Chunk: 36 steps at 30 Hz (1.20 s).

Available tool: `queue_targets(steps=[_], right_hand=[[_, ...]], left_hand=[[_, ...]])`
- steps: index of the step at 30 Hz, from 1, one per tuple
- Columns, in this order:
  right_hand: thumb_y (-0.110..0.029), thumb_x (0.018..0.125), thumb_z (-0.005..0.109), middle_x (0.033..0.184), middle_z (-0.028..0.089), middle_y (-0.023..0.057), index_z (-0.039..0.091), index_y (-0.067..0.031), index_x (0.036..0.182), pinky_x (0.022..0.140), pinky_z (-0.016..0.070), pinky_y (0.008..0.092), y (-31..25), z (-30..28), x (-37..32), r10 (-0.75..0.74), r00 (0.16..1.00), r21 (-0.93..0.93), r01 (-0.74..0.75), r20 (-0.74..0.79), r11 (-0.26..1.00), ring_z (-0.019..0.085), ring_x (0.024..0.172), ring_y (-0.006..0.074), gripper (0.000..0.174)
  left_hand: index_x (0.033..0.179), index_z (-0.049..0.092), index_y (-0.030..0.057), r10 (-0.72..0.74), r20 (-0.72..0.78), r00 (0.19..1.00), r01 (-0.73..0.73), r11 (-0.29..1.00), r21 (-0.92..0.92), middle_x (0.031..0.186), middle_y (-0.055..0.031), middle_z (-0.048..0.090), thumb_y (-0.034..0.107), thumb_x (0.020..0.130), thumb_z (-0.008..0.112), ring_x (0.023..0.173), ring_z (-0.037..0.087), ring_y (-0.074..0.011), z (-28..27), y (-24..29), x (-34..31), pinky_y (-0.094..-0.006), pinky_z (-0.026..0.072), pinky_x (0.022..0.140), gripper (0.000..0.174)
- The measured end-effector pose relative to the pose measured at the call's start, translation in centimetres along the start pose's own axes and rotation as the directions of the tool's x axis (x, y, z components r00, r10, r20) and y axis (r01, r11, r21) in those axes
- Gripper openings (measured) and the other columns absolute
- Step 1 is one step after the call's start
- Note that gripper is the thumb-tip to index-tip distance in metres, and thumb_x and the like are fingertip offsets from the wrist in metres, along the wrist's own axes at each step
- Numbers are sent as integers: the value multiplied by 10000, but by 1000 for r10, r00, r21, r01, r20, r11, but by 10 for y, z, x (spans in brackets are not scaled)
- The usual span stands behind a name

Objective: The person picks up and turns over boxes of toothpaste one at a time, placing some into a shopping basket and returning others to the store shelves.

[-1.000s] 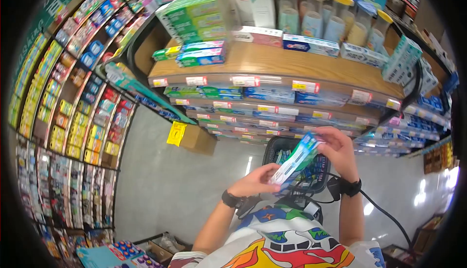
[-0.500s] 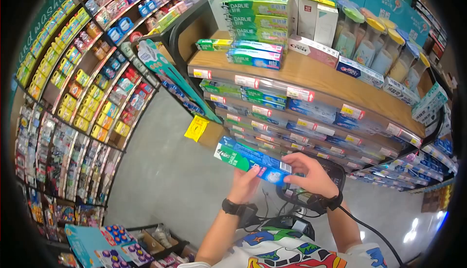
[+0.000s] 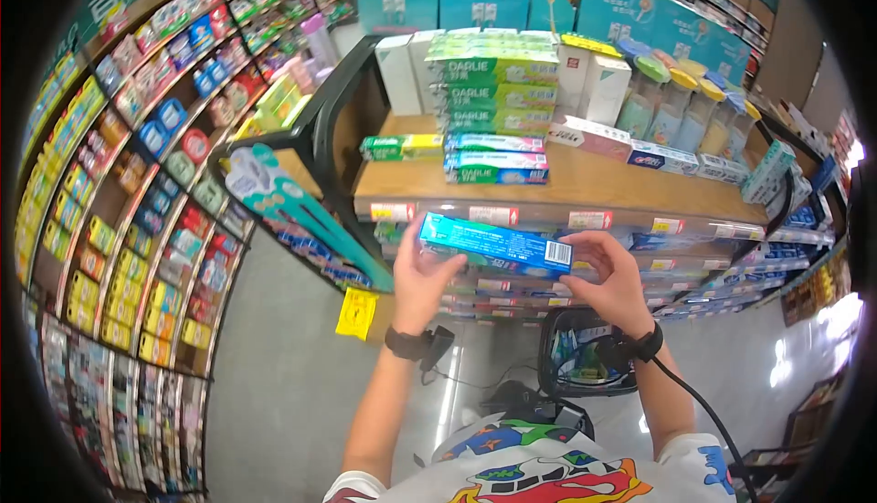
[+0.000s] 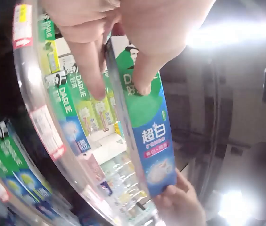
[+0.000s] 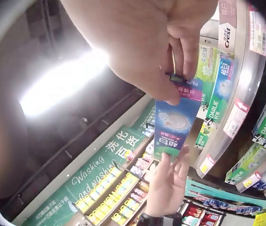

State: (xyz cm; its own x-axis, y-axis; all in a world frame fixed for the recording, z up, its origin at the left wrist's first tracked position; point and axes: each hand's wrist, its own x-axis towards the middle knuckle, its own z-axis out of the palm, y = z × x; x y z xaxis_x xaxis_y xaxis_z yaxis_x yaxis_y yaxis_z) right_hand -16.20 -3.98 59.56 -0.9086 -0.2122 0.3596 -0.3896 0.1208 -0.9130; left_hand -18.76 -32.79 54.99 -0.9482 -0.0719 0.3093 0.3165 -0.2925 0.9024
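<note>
A blue and green toothpaste box [image 3: 493, 243] is held level between both hands, in front of the shelf edge. My left hand [image 3: 418, 275] grips its left end with the thumb along the lower side. At the other end, beside the barcode, my right hand [image 3: 607, 282] pinches the box. The left wrist view shows the box's green and blue face [image 4: 147, 122] with the left thumb and fingers around its upper end. In the right wrist view the box [image 5: 173, 120] hangs between the right fingers above and the left fingers [image 5: 168, 179] below.
Two similar boxes [image 3: 495, 167] lie on the wooden shelf [image 3: 402, 179], before stacked green boxes [image 3: 501, 96]. Lidded cups [image 3: 681, 105] stand to the right. Below the hands is a dark basket [image 3: 585, 380]; a yellow tag [image 3: 356, 313] hangs at the left, near a teal side panel [image 3: 283, 206].
Both hands have raised the box toward the shelf and turned it nearly level, with a blue printed side now facing up. The head view has shifted, and the basket lies below the hands.
</note>
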Motion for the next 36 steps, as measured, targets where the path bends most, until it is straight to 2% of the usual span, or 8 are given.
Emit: queue_targets(steps=[4,5,8,16,20,23,28,36], right_hand=[[115,800,716,1263,653,114,557,14,1260,1016,518,344,2,-3,41,5,999,-38,-6,-39,999,651,1127,180,498],[106,816,708,1277,647,110,565,8,1264,996,521,326,-2,-3,50,31,998,-54,-34,-59,998,648,1123,171,481],[78,847,700,1283,643,104,576,-2,1269,977,520,303,15,-4,67,41,993,-16,-43,-108,999,645,1118,165,447],[12,930,654,1264,656,78,635,3,1230,981,506,301,75,-26,85,312,948,227,-291,-65,929,632,1114,140,300],[-2,941,638,1313,628,101,587,2,1329,995,504,310,73,-45,86,409,909,225,-417,84,880,625,1119,156,390],[22,913,654,1411,561,104,475,-11,1459,992,512,317,74,-56,81,421,883,358,-470,208,807,616,1140,166,576],[70,846,696,1402,565,138,469,-20,1461,954,538,341,49,-59,71,475,865,203,-501,164,842,656,1115,216,662],[51,855,682,1228,648,142,517,-4,1379,918,539,337,39,-64,28,387,908,-154,-411,-161,899,675,1073,224,551]], left_hand=[[1379,509,-28,-49,84,995,25,966,258,1247,-90,611,-34,844,770,1145,590,-161,-10,3,55,-310,516,943,596],[1308,566,-45,135,171,976,-210,796,567,1194,-83,649,17,875,762,1104,605,-141,-19,-2,70,-292,517,911,479],[1281,593,-36,-162,70,984,143,964,224,1164,-74,666,34,894,747,1023,625,-129,-17,8,85,-273,519,871,422],[1493,412,-11,-353,312,882,325,936,138,1232,-131,618,-95,851,720,1126,640,-185,-34,5,113,-336,560,951,717],[1431,480,-44,-404,352,844,249,877,411,1133,-147,690,-114,827,733,1034,695,-230,-47,-12,123,-345,574,921,658],[1348,534,-83,-572,260,778,521,819,242,1079,-161,713,-8,884,695,858,735,-247,-42,-14,135,-353,617,782,497],[1326,543,-106,-659,286,696,623,752,215,1045,-172,718,126,935,672,781,739,-252,-51,-24,150,-349,632,727,472],[1357,520,-93,-501,385,775,482,863,151,1142,-210,703,-66,881,648,924,737,-294,-76,-21,167,-402,628,813,494]])
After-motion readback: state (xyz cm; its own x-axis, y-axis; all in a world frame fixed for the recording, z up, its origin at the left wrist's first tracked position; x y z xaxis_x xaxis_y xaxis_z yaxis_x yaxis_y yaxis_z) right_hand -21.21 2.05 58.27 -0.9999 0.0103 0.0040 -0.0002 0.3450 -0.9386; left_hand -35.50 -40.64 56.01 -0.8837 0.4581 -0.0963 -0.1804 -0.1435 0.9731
